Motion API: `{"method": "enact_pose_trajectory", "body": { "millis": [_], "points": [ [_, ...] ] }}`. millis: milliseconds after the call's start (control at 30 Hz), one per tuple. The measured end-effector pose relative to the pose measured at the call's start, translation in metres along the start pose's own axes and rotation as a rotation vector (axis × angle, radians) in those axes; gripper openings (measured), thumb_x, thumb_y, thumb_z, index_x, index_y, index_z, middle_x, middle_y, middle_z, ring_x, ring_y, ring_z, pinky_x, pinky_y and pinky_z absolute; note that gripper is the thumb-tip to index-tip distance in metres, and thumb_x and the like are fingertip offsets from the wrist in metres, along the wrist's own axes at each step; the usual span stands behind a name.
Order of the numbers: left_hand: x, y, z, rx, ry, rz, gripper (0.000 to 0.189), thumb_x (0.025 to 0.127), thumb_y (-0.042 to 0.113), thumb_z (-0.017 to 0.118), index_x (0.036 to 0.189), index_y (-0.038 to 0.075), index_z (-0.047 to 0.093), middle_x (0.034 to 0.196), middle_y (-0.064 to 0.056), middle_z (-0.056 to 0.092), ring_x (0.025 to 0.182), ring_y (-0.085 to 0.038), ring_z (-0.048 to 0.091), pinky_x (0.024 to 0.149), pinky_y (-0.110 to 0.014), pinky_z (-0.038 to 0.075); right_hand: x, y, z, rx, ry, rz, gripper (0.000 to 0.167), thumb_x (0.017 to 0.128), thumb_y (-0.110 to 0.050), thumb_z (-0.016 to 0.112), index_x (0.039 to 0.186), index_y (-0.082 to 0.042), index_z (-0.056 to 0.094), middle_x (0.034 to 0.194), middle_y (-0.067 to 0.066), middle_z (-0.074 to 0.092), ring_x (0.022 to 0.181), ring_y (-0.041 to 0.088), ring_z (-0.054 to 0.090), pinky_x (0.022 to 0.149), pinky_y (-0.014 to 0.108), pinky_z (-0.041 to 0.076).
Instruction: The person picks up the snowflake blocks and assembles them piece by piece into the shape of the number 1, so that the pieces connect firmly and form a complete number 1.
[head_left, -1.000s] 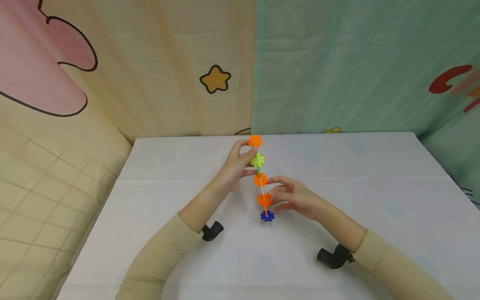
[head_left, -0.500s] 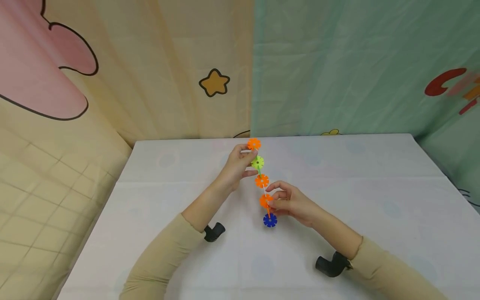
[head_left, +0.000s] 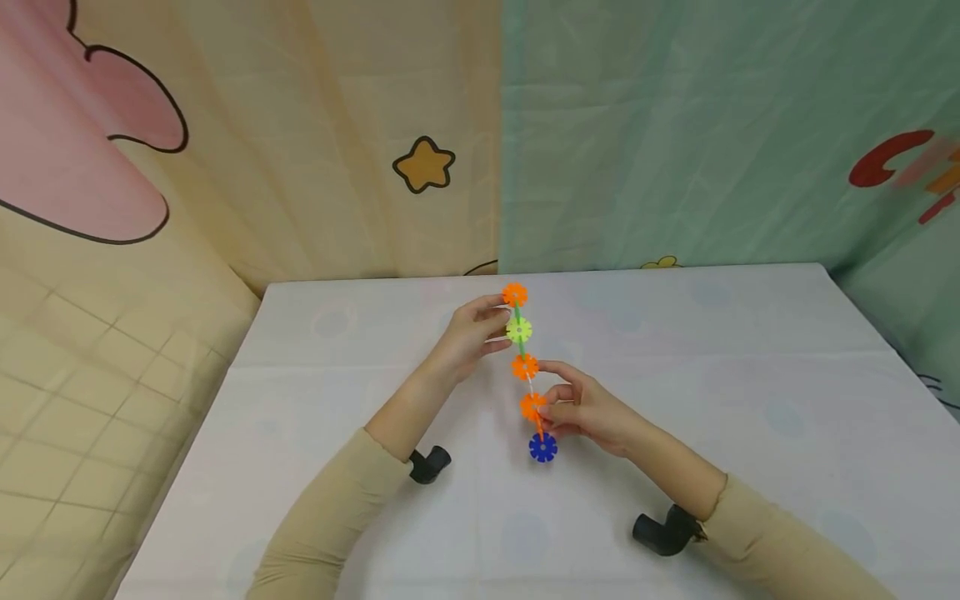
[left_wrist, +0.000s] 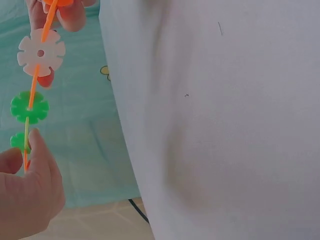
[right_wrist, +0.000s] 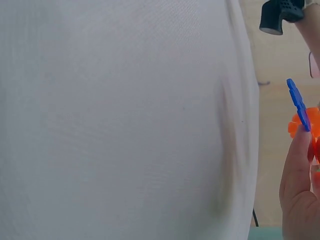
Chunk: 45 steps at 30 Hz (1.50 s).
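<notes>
A chain of small notched plastic snowflake discs hangs above the table between both hands, its visible faces orange, yellow-green and blue. My left hand (head_left: 471, 333) pinches the upper part, near the top orange disc (head_left: 515, 294) and the yellow-green disc (head_left: 519, 330). Lower down, my right hand (head_left: 588, 412) holds the chain at the lower orange disc (head_left: 533, 407), just above the blue disc (head_left: 543, 447) at the end. From the left wrist view, a white disc (left_wrist: 41, 53) and a green disc (left_wrist: 30, 107) sit along the chain, linked by edge-on orange discs.
A white cloth covers the table (head_left: 525, 525) under the hands. Printed curtains (head_left: 675, 150) stand behind its far edge. A black wrist camera (head_left: 430, 464) sits under the left forearm, another black camera (head_left: 666, 530) under the right.
My right hand's fingers have closed in on the lower orange disc. The chain's blue end has swung slightly right and toward me, its face showing more. My left thumb has shifted off the chain's front.
</notes>
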<state>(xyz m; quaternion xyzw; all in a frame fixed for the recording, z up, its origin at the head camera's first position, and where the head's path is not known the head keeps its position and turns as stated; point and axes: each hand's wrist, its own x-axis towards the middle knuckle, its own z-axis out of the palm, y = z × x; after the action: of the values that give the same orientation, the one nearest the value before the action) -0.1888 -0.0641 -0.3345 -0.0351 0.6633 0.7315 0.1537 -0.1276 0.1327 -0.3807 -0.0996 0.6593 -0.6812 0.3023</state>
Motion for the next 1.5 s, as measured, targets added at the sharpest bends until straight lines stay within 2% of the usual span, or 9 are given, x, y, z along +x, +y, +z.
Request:
{"method": "enact_pose_trajectory", "body": {
  "millis": [367, 600, 733, 833, 1000, 1200, 1367, 1500],
  "points": [
    [0.017, -0.007, -0.007, 0.036, -0.079, -0.034, 0.053, 0.088, -0.006, 0.057, 0.138, 0.006, 0.044, 0.124, -0.016, 0.050, 0.094, -0.020, 0.056, 0.088, -0.035, 0.050, 0.002, 0.000, -0.007, 0.026, 0.010, 0.040, 0.065, 0.092, -0.001, 0.054, 0.146, -0.007, 0.019, 0.083, 0.004, 0.057, 0.074, 0.017, 0.063, 0.069, 0.028, 0.055],
    [0.042, -0.018, -0.014, 0.014, -0.144, -0.074, 0.055, 0.090, -0.007, 0.053, 0.141, 0.005, 0.038, 0.118, -0.015, 0.052, 0.088, -0.015, 0.057, 0.093, -0.040, 0.046, 0.013, 0.002, -0.012, 0.118, 0.017, 0.115, 0.065, 0.092, 0.003, 0.050, 0.147, -0.011, 0.018, 0.082, 0.003, 0.057, 0.075, 0.016, 0.063, 0.069, 0.027, 0.055],
    [0.056, -0.023, -0.017, 0.044, -0.130, -0.132, 0.055, 0.090, -0.006, 0.054, 0.141, 0.008, 0.039, 0.114, -0.013, 0.055, 0.088, -0.016, 0.059, 0.095, -0.041, 0.044, 0.023, 0.003, -0.015, 0.128, 0.036, 0.172, 0.065, 0.093, 0.002, 0.051, 0.148, -0.014, 0.019, 0.082, 0.003, 0.059, 0.075, 0.016, 0.063, 0.070, 0.029, 0.055],
    [0.063, -0.025, -0.018, 0.088, -0.118, -0.148, 0.056, 0.089, -0.003, 0.057, 0.140, 0.012, 0.042, 0.115, -0.013, 0.058, 0.090, -0.018, 0.062, 0.091, -0.037, 0.047, 0.030, 0.004, -0.020, 0.132, 0.058, 0.194, 0.065, 0.093, 0.002, 0.049, 0.148, -0.015, 0.019, 0.081, 0.002, 0.060, 0.073, 0.015, 0.062, 0.068, 0.029, 0.055],
    [0.073, -0.028, -0.016, 0.103, -0.122, -0.132, 0.058, 0.087, -0.001, 0.062, 0.138, 0.019, 0.045, 0.107, -0.012, 0.063, 0.083, -0.016, 0.064, 0.078, -0.027, 0.053, 0.039, 0.005, -0.029, 0.144, 0.085, 0.216, 0.066, 0.093, 0.003, 0.048, 0.149, -0.015, 0.017, 0.080, 0.002, 0.059, 0.069, 0.015, 0.060, 0.064, 0.028, 0.054],
    [0.085, -0.037, -0.007, 0.133, -0.070, -0.125, 0.061, 0.085, -0.006, 0.061, 0.139, 0.018, 0.045, 0.104, -0.010, 0.061, 0.075, -0.013, 0.061, 0.075, -0.026, 0.052, 0.046, 0.003, -0.035, 0.119, 0.119, 0.235, 0.065, 0.093, 0.004, 0.048, 0.149, -0.014, 0.020, 0.080, 0.004, 0.059, 0.066, 0.014, 0.061, 0.062, 0.027, 0.055],
    [0.086, -0.040, -0.002, 0.101, -0.029, -0.133, 0.060, 0.085, -0.009, 0.057, 0.139, 0.015, 0.045, 0.091, -0.007, 0.056, 0.072, -0.013, 0.059, 0.072, -0.025, 0.052, 0.049, 0.000, -0.037, 0.096, 0.128, 0.249, 0.065, 0.093, 0.004, 0.048, 0.149, -0.013, 0.020, 0.079, 0.004, 0.059, 0.064, 0.013, 0.061, 0.061, 0.025, 0.054],
    [0.086, -0.040, 0.000, 0.090, -0.010, -0.149, 0.057, 0.087, -0.009, 0.056, 0.138, 0.013, 0.046, 0.093, -0.007, 0.053, 0.074, -0.014, 0.059, 0.073, -0.026, 0.053, 0.050, 0.000, -0.038, 0.082, 0.121, 0.246, 0.065, 0.093, 0.003, 0.049, 0.149, -0.012, 0.019, 0.079, 0.004, 0.058, 0.064, 0.012, 0.060, 0.060, 0.025, 0.054]
  ]
}}
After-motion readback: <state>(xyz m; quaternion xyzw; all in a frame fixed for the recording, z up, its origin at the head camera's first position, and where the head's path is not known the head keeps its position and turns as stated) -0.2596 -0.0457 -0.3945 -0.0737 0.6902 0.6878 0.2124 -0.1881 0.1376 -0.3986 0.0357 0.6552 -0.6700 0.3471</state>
